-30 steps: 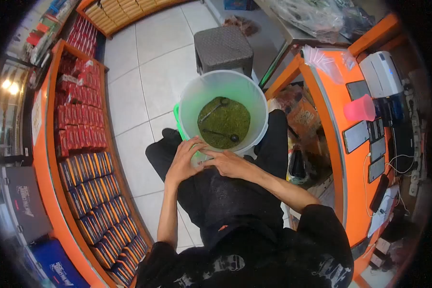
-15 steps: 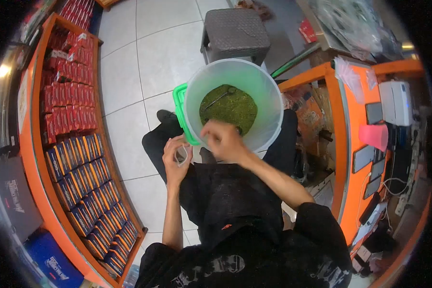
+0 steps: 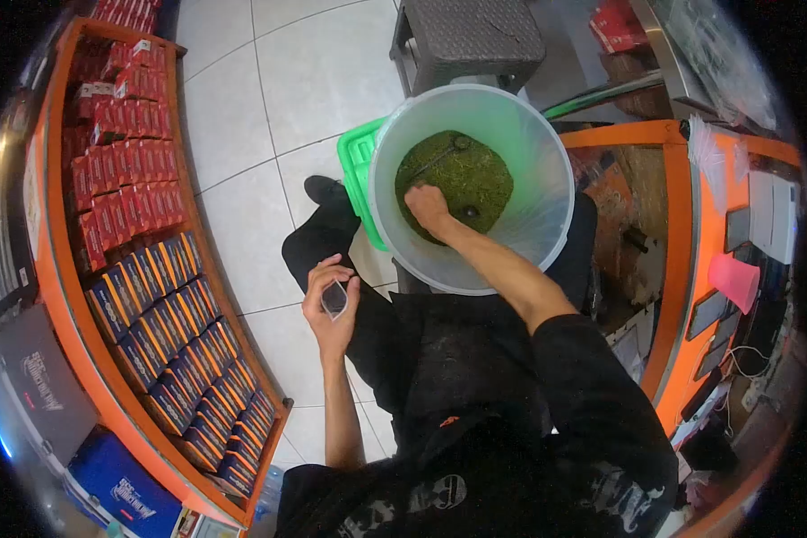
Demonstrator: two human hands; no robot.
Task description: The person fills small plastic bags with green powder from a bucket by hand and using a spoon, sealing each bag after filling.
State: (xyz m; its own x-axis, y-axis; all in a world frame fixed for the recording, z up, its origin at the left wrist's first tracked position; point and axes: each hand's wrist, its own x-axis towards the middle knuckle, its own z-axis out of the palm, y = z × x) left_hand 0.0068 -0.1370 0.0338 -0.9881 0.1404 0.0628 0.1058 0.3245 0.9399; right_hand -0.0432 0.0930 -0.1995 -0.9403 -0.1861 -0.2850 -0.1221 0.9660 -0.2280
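A round translucent bucket (image 3: 551,206) stands between my legs with green shredded material (image 3: 489,179) in its bottom. Two dark spoons lie on the material, one spoon's bowl (image 3: 470,212) close to my fingers. My right hand (image 3: 428,208) is down inside the bucket at the left side of the green material, its fingers closed round something I cannot make out, if anything. Left of the bucket, my left hand (image 3: 330,300) holds a small clear bag (image 3: 334,299) with its mouth held open upward.
A green lid (image 3: 359,170) leans by the bucket's left side. Behind stands a grey stool (image 3: 471,40). An orange shelf (image 3: 58,260) of red and blue boxes runs along the left. At right, an orange counter (image 3: 681,224) carries phones and a pink cup (image 3: 735,280).
My hands were together at the bucket's near rim, then parted. My right hand has gone down into the bucket, while my left keeps the bag beside it. The view has shifted.
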